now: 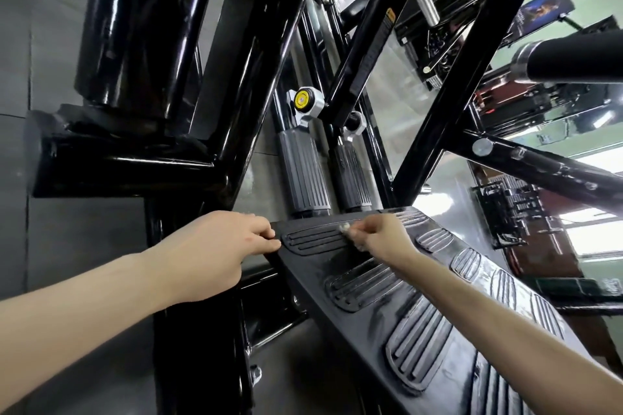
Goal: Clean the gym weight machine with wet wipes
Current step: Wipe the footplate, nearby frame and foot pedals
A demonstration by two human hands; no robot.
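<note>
At the far left end of the footplate, the right grip pinches a wadded wipe against the farthest ribbed pad, while the left grip clamps the plate's edge just left of it. That pad's ribs run left-right, so the stroke likely follows them; the remaining pads lie nearer, along the right forearm.

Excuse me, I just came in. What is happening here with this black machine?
A person is cleaning a gym weight machine. The right hand pinches a small white wipe and presses it on the top ribbed pad of the black footplate. The left hand grips the upper left edge of the footplate. The pads lower on the plate show pale streaks. Behind it stands the black frame with a yellow knob.
</note>
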